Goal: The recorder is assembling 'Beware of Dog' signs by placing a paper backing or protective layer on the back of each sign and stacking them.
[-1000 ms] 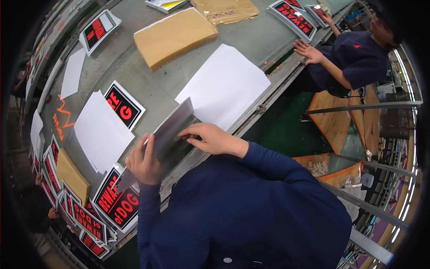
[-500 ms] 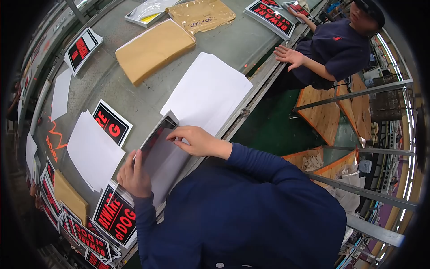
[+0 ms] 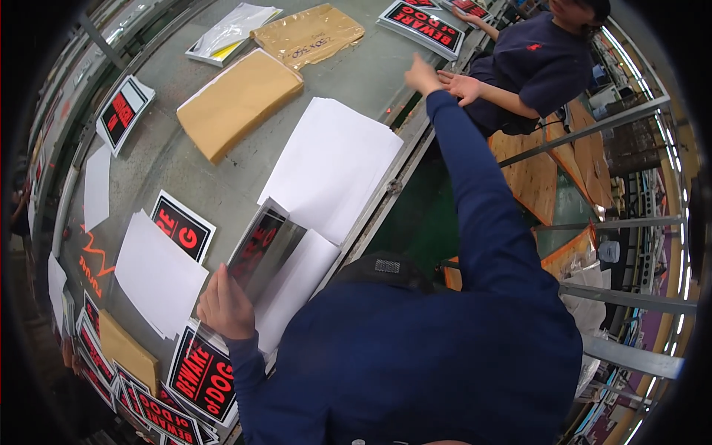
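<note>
black, red-lettered glossy sign [image 3: 261, 246], tilted; left grip [image 3: 227, 305] holding it, right grip [image 3: 423, 77] unclear.

Stretches right arm [image 3: 475, 178] far forward, nearly straight — with one finger [image 3: 417, 61] of right hand [image 3: 423, 78] extended. Grips with left hand [image 3: 226, 305] — lower, nearer the torso [image 3: 437, 348].

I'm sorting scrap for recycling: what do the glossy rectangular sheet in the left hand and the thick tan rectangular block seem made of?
The glossy rectangular sheet: probably thin, smooth plastic; it has a mirror-like sheen and dim red shapes, either reflected or seen through. The thick tan rectangular block: likely brown paper outside, matte, judging by its dull, even surface; inside hidden.
</note>
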Action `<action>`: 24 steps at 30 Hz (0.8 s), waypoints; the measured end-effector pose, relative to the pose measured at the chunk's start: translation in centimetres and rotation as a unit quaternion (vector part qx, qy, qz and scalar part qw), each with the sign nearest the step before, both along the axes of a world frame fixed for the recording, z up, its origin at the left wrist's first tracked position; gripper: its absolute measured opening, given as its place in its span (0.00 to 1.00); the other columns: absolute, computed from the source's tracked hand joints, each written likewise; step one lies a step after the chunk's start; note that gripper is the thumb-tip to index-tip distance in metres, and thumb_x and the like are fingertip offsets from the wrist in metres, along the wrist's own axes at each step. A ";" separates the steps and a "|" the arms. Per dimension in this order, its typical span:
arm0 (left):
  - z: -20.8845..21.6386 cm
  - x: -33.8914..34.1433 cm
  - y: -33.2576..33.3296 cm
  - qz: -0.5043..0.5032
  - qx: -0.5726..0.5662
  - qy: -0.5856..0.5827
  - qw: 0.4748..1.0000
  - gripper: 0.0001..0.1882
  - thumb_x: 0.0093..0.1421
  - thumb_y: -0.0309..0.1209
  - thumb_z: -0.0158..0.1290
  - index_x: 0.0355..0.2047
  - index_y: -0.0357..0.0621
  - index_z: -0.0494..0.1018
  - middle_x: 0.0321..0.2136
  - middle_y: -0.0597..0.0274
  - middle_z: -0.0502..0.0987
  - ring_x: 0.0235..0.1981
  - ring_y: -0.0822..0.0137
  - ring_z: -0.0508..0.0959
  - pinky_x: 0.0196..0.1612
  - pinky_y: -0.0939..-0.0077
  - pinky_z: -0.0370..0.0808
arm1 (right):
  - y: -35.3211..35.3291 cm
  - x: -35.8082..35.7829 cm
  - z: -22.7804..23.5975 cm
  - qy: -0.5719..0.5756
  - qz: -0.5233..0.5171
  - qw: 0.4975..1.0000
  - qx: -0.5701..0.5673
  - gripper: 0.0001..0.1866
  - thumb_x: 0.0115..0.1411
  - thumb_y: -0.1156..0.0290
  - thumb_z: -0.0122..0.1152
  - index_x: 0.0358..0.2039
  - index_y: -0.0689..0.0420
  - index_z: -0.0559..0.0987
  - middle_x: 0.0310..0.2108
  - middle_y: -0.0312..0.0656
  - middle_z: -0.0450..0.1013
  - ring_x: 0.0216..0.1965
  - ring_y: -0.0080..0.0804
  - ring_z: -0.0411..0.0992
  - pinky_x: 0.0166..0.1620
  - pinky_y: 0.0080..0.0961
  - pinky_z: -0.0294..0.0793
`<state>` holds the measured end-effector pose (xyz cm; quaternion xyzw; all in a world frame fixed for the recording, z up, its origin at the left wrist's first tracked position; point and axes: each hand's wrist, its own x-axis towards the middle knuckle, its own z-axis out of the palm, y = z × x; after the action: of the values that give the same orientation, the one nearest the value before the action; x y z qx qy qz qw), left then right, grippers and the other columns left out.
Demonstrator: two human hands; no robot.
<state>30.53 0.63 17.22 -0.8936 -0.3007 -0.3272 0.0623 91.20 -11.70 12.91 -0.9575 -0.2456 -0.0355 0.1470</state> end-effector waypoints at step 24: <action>-0.4 0.0 -0.3 0.015 -0.026 -0.018 0.999 0.20 0.51 0.24 0.54 0.46 0.49 0.74 0.35 0.68 0.77 0.31 0.68 0.74 0.37 0.75 0.62 | 0.2 0.9 7.4 0.155 -0.068 0.972 -0.163 0.44 0.51 0.74 0.47 0.62 0.69 0.35 0.27 0.47 0.77 0.31 0.38 0.77 0.39 0.32 0.73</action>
<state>30.53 0.29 16.85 -0.8843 -0.3237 -0.3343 0.0390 92.08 -11.54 20.33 -0.9769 -0.1569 0.1436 0.0223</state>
